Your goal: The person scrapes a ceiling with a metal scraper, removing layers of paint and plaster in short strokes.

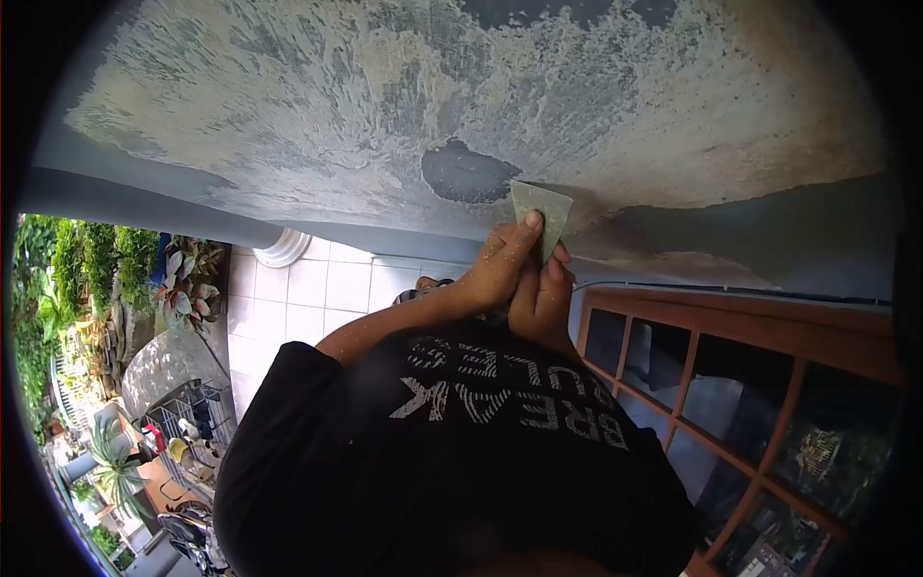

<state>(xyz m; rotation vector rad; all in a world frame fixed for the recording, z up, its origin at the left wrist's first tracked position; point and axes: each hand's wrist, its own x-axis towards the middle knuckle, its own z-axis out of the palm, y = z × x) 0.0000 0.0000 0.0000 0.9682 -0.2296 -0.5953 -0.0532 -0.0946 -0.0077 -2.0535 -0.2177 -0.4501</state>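
Note:
A thin, pale trapezoid scraper (546, 205) rests with its wide edge against the rough wall (336, 106), beside a dark grey patch (469, 173) of bare surface. My left hand (500, 264) grips the scraper, thumb pressed flat on its face. Close against it, my right hand (544, 300) has its fingers curled around the scraper's narrow lower end. Specks of pale dust dot the left hand and forearm. Flaky, whitish coating covers much of the wall, with smoother grey showing lower down. My right forearm is hidden behind the black shirt.
An orange-framed window (692, 385) stands on the right, with a thin cable (692, 286) running above it. White floor tiles (327, 284) and a round column base (283, 248) show at left. Farther out are plants (187, 284) and a wire basket (192, 418) with items.

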